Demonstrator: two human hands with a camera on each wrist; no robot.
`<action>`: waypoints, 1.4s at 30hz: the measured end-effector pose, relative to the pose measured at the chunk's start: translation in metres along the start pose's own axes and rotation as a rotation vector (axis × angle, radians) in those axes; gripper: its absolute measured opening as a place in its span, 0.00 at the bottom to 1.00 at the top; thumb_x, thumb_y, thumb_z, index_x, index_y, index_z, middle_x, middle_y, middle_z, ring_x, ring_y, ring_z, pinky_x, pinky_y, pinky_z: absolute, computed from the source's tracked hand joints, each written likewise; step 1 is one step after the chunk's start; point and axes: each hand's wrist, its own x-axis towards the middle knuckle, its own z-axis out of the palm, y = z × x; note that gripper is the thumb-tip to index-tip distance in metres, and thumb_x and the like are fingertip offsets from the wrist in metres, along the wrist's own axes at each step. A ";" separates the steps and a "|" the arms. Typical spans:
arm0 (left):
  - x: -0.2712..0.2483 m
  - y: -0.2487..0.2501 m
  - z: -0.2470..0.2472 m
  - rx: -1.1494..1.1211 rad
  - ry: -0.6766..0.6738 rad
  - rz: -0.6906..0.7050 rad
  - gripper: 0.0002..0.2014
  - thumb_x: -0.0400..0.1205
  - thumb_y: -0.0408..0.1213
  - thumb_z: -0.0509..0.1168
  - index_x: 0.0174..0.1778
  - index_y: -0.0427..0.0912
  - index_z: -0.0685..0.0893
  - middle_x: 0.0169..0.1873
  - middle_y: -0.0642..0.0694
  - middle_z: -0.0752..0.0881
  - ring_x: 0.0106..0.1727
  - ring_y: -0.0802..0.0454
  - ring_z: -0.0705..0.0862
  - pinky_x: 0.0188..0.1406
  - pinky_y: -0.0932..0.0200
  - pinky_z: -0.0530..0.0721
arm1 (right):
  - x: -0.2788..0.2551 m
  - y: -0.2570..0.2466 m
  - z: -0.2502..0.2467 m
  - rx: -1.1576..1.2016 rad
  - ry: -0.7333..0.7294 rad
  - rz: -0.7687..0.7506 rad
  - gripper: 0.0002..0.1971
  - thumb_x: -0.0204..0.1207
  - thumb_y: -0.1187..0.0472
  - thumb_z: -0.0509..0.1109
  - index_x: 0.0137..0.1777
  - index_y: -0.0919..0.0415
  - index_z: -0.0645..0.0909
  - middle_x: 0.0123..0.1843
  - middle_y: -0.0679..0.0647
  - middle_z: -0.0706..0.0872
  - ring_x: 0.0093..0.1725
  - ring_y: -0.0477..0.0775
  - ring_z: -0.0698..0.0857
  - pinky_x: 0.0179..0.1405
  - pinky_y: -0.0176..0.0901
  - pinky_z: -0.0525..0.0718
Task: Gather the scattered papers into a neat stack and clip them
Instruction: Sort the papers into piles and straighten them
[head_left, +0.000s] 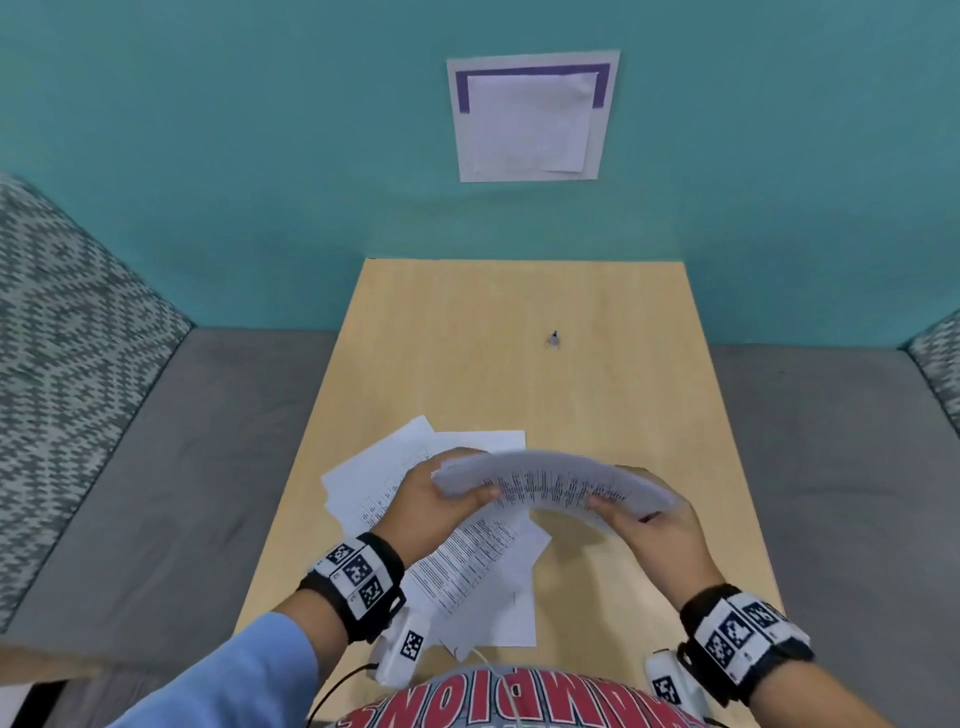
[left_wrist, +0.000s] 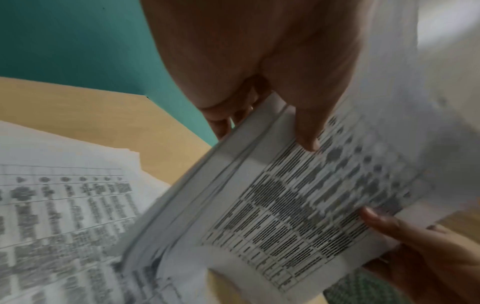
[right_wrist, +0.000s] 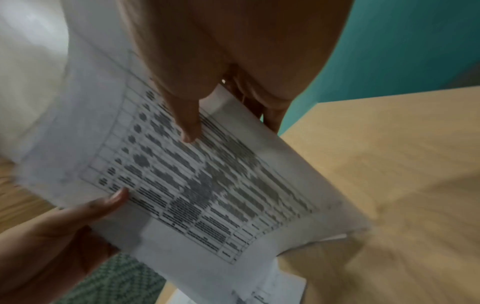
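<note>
I hold a sheaf of printed sheets (head_left: 556, 480) above the table, bowed upward between both hands. My left hand (head_left: 441, 499) grips its left end, thumb on top and fingers beneath. My right hand (head_left: 644, 519) grips the right end the same way. The left wrist view shows the sheaf's (left_wrist: 298, 205) edges uneven at the left end. In the right wrist view my thumb presses on the printed table of the top sheet (right_wrist: 207, 185). Other loose papers (head_left: 467, 566) lie overlapped and askew on the table under my left hand. A small dark binder clip (head_left: 554, 339) stands farther back on the table.
The light wooden table (head_left: 623, 395) runs away from me to a teal wall with a taped paper sheet (head_left: 530, 119) on it. Grey upholstered seats (head_left: 182, 467) flank the table on both sides. Bare tabletop lies to the right of the papers.
</note>
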 end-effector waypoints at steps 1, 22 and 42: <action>0.001 -0.003 -0.001 0.026 -0.007 -0.001 0.11 0.80 0.33 0.81 0.57 0.47 0.95 0.50 0.49 0.97 0.53 0.54 0.95 0.56 0.56 0.90 | 0.002 0.001 0.000 -0.013 0.004 0.006 0.10 0.77 0.68 0.81 0.49 0.51 0.93 0.45 0.43 0.97 0.48 0.44 0.94 0.51 0.41 0.88; 0.005 0.064 -0.019 0.638 -0.011 0.509 0.08 0.84 0.39 0.74 0.55 0.56 0.95 0.48 0.64 0.94 0.50 0.66 0.89 0.48 0.66 0.81 | -0.017 -0.128 -0.041 -0.703 -0.066 -0.621 0.41 0.65 0.44 0.87 0.79 0.49 0.80 0.78 0.37 0.81 0.79 0.36 0.76 0.81 0.35 0.68; 0.007 -0.022 -0.064 0.079 0.113 0.093 0.05 0.85 0.36 0.76 0.55 0.47 0.95 0.50 0.47 0.97 0.52 0.48 0.94 0.55 0.51 0.91 | 0.018 -0.008 -0.045 -0.112 -0.008 0.001 0.07 0.74 0.63 0.84 0.51 0.55 0.93 0.43 0.42 0.97 0.44 0.40 0.93 0.44 0.33 0.87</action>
